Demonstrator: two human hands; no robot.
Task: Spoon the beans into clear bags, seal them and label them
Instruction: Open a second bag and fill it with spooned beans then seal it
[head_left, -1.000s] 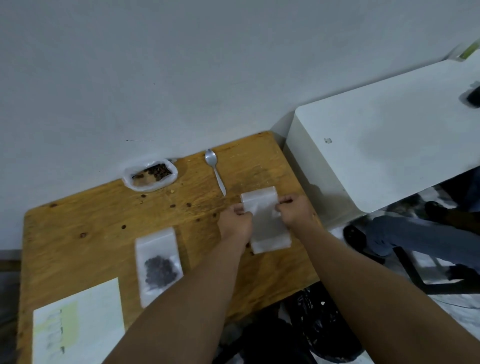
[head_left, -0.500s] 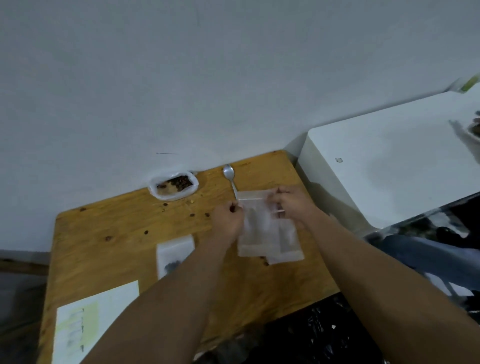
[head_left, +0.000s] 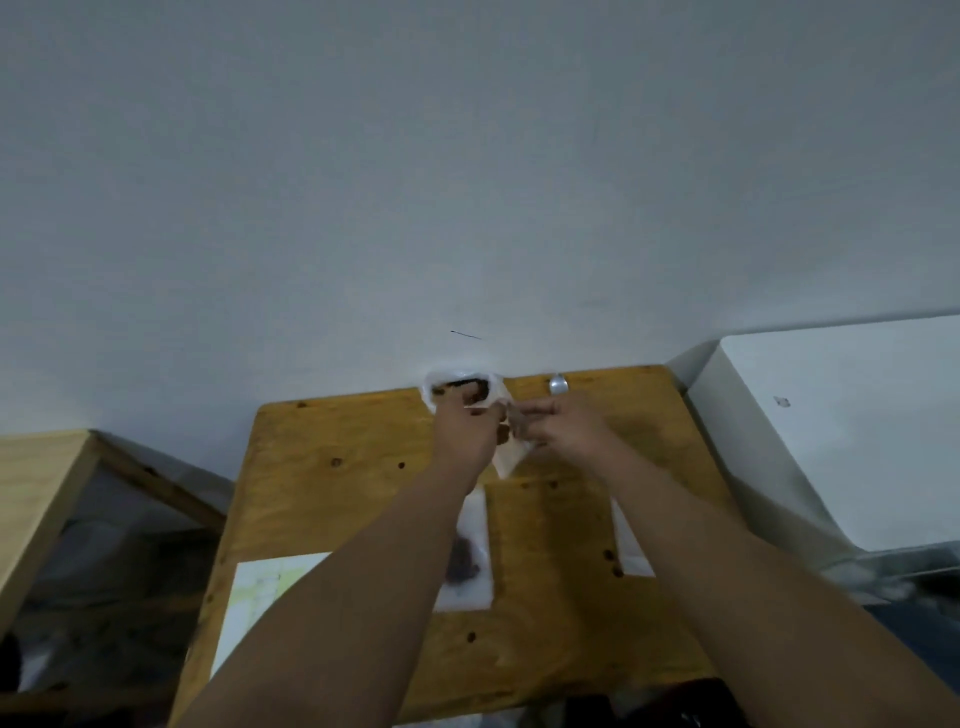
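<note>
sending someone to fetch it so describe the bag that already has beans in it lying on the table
On the wooden table, look just right of the white sheet. The clear bag lies flat there, partly under the left forearm. Unlike the flat bag further right, which looks empty, a dark clump of beans shows through it.

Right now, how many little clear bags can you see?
3. The far bag is pinched between the left hand and right hand; a filled bag lies beside the left forearm; a flat bag peeks from under the right forearm. Arms may hide more.
</note>
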